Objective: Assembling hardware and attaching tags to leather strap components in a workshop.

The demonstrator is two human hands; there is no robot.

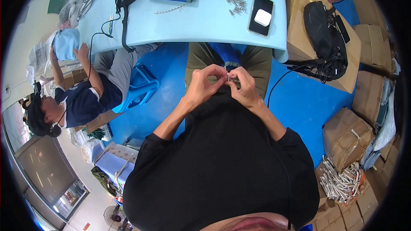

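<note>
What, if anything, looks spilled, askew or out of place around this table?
Small metal pieces lie loosely scattered on the light-blue table, left of the phone, which could suggest a spill. At lower right, white cords lie in a tangled heap, looking untidy.

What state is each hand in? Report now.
Left hand: closed in a pinch on a small silvery piece.
Right hand: closed in a pinch on the same piece.

A single fisheye camera rides on the wearer's head, left of centre, and looks steeply down over the black top point(220, 158). The fingers point(216, 70) sit fairly near, just above mid-view; the pale-blue bench point(171, 30) arcs beyond. So wide a lens catches a co-worker point(92, 96) leftward and cartons point(346, 139) rightward.
</note>
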